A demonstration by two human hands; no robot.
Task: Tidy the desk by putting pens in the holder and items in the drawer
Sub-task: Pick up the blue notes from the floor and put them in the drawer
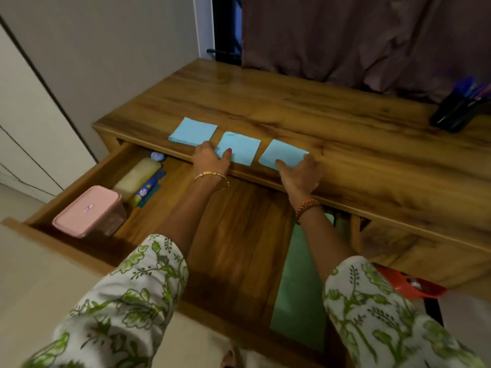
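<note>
Three light blue paper squares lie in a row near the front edge of the wooden desk [292, 107]: a left one [193, 130], a middle one [240, 147] and a right one [284, 154]. My left hand [211, 159] rests at the desk edge with its thumb on the middle square's near left corner and fingers by the left square. My right hand [301, 173] lies on the near edge of the right square. Below them the wide drawer [233, 235] stands pulled out. A black pen holder [458, 110] full of pens stands at the far right.
In the drawer's left part sit a pink-lidded box [87, 211], a cream roll [138, 175] and a blue tube [148, 187]. A green sheet [300, 288] lies at its right. An orange object [409, 285] shows under the desk at right. A curtain hangs behind.
</note>
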